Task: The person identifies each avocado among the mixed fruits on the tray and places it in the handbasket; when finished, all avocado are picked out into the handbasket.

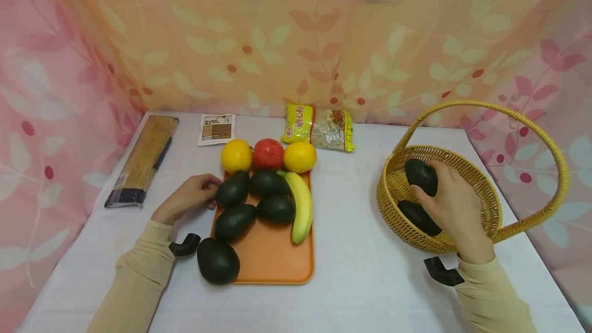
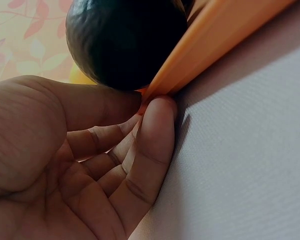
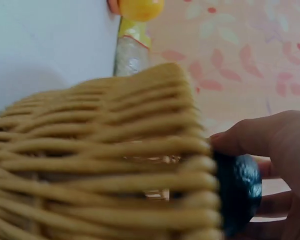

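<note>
- Your flat orange plastic tray (image 1: 277, 261) sits mid-table; the woven wicker basket with hoop handle (image 1: 481, 220) is well to its right.
- On the tray, back row left to right: round yellow orange (image 1: 236, 155), red tomato (image 1: 267, 153), second yellow orange (image 1: 299, 156).
- In front of those: four dark green avocados (image 1: 276, 208), with the curved yellow banana (image 1: 302, 205) along their right.
- A fifth dark avocado (image 1: 217, 260) overhangs the tray's front-left corner.
- Your left hand (image 1: 189, 197) touches the tray's left edge.
- Your right hand (image 1: 455, 204) holds a dark avocado (image 1: 421, 176) inside the basket; another avocado (image 1: 418, 217) lies below it.
- Behind the tray: a small white sachet (image 1: 216, 128) and a yellow noodle packet (image 1: 319, 127).
- Far left: a long brown spaghetti packet (image 1: 144, 158).
</note>
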The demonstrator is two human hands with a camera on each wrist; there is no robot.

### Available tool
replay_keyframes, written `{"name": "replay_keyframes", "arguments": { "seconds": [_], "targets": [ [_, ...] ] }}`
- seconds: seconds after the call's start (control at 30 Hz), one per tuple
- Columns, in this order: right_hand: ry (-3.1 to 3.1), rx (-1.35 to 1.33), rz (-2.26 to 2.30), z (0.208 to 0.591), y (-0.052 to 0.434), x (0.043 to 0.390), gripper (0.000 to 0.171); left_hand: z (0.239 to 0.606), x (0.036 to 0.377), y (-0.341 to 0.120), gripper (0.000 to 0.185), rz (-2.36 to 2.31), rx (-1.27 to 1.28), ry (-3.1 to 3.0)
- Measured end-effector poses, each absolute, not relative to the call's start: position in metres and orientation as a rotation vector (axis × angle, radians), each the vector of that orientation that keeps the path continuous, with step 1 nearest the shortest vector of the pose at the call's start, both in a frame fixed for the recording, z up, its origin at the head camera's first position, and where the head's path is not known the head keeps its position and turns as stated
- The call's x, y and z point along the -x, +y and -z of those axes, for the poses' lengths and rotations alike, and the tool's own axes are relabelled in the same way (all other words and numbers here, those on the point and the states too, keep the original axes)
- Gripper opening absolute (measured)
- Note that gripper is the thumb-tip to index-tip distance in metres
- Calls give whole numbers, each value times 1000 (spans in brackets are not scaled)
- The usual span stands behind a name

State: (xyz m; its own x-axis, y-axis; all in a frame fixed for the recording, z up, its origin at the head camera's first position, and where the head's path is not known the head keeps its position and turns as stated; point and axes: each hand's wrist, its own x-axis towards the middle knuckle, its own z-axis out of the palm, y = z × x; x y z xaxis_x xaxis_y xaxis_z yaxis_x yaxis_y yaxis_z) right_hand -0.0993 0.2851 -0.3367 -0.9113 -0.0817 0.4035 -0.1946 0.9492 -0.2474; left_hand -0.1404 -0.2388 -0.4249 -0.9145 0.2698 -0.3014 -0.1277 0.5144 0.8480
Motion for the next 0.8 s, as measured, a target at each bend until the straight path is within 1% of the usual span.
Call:
{"name": "replay_keyframes", "arguments": {
  "seconds": [0.23,0.5,0.63,0.8],
  "targets": [
    [-2803,-174,-367,352,280,104,59,426,140,-239,36,-1361,-125,2365],
    [-2750,-294,-275,365,278,110,63,428,141,-240,33,-1360,-108,2375],
    [-2765,-354,-247,370,278,109,55,428,142,-240,34,-1356,-95,2368],
    [-2776,-359,-256,374,281,107,42,427,141,-239,35,-1367,-105,2360]
  ]
}}
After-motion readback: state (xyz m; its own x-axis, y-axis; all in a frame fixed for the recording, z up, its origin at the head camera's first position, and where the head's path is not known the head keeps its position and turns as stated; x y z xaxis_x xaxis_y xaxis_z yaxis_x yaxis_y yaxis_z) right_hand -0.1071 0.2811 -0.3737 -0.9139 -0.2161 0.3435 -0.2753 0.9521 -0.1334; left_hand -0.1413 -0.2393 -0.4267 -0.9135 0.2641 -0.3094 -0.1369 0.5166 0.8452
